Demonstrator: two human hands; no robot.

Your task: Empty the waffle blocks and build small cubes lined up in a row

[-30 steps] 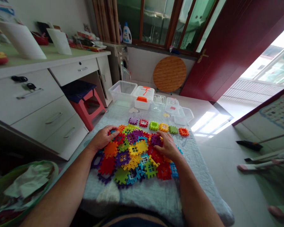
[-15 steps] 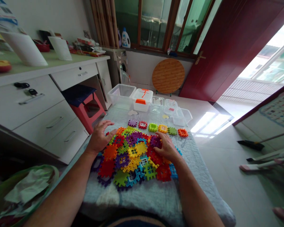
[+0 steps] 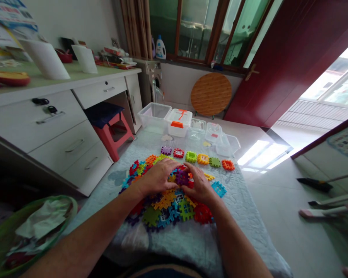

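A heap of colourful interlocking plastic building pieces [image 3: 165, 200] lies on the cloth-covered table in front of me. My right hand [image 3: 199, 186] curls around a purple building piece [image 3: 182, 177] at the upper middle of the heap, thumb and fingers at its right side. My left hand [image 3: 160, 175] arches over the heap from the left. Its thumb and fingers are apart, with their tips close to the purple piece; contact cannot be made out. Behind the heap runs a row of single pieces, among them a purple one [image 3: 166, 150], a bright green one [image 3: 191, 156] and an orange one [image 3: 228, 165].
Clear plastic boxes [image 3: 154, 116] stand along the table's far edge, one lidded box [image 3: 179, 122] with orange clips. A blue window-like piece [image 3: 219, 189] lies right of the heap. Left are drawers [image 3: 72, 139], a red stool [image 3: 116, 135] and a green basket [image 3: 71, 210].
My left hand has moved right, from the heap's left side to near the purple piece. My right hand and the purple piece have shifted slightly left. The camera view has turned slightly left.
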